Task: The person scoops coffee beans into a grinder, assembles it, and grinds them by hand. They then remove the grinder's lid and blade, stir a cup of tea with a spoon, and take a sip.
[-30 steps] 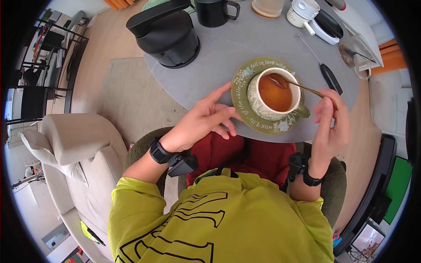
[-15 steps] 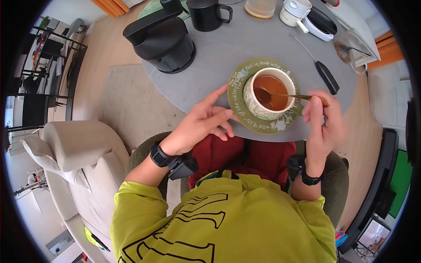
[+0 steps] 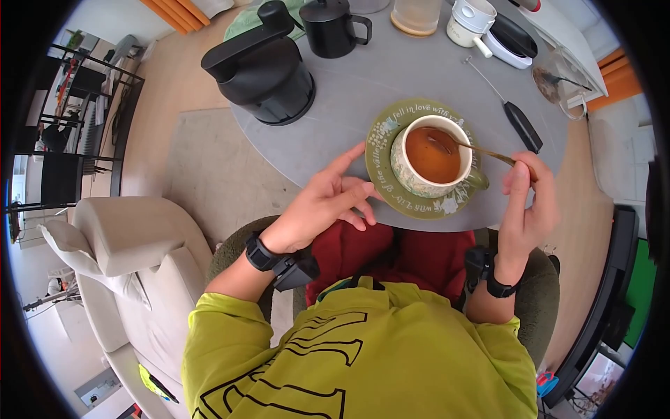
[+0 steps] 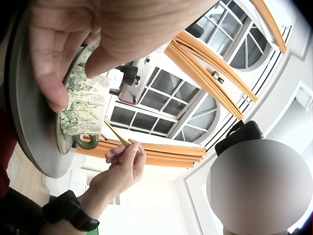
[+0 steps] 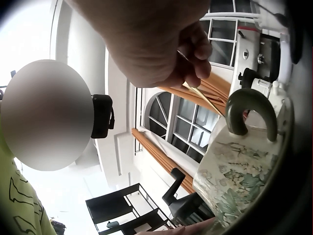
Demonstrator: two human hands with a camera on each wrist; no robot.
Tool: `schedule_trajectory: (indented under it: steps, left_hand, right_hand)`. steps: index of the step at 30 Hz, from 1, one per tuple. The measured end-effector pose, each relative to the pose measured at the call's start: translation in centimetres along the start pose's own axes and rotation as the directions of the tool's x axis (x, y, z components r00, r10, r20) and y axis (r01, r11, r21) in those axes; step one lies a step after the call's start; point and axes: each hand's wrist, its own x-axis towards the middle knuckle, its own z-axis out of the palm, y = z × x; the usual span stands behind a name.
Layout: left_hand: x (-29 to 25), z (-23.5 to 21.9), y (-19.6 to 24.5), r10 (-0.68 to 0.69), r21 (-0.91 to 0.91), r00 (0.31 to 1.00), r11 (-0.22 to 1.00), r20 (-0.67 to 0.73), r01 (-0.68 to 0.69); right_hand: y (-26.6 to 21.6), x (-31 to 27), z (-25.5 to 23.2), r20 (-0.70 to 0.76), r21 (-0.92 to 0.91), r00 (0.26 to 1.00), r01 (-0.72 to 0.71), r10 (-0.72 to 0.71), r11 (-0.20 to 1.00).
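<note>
A floral cup [image 3: 408, 174] with a green handle and reddish-brown liquid stands on a green saucer [image 3: 382, 133] bearing white lettering. My right hand [image 3: 525, 199] pinches the end of a gold-coloured spoon [image 3: 488, 151], whose bowl dips into the liquid near the cup's far side. In the right wrist view the spoon's thin handle [image 5: 208, 100] slants from the fingers toward the rim. My left hand [image 3: 317, 206] lies at the saucer's left edge, fingers extended and fingertips right at its rim. The left wrist view shows those fingers [image 4: 51, 93] beside the cup's patterned wall [image 4: 85, 105].
A black kettle-like vessel [image 3: 269, 84] and a black mug [image 3: 328, 31] stand at the back left of the grey round table [image 3: 335, 105]. A black-handled whisk [image 3: 522, 126] lies to the right. Farther back are a white cup [image 3: 469, 24] and a glass mug [image 3: 558, 80].
The spoon's bowl has swept from the cup's left side to its far side, the right hand shifting slightly right and back from the cup. The left hand keeps its place at the saucer.
</note>
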Motion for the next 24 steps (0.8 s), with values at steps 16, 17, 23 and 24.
schedule_trajectory:
  steps: [16, 17, 23, 24]
  left_hand:
    - [0.0, 0.0, 0.2, -0.009, 0.015, 1.0, 1.0, 0.001, 0.009]
    - [0.1, 0.1, 0.2, -0.006, 0.015, 1.0, 1.0, -0.001, 0.006]
    - [0.1, 0.2, 0.2, -0.004, 0.017, 1.0, 1.0, -0.004, 0.004]
    - [0.1, 0.2, 0.2, -0.005, 0.015, 1.0, 1.0, -0.008, 0.005]
  right_hand:
    - [-0.7, -0.1, 1.4, 0.053, 0.114, 0.996, 0.063, -0.07, 0.992]
    - [-0.6, 0.0, 1.3, 0.051, 0.06, 0.993, 0.101, -0.104, 0.993]
    - [-0.5, 0.4, 0.6, 0.005, -0.074, 0.978, 0.21, -0.21, 0.975]
    - [-0.6, 0.4, 0.5, 0.002, -0.079, 0.978, 0.208, -0.208, 0.975]
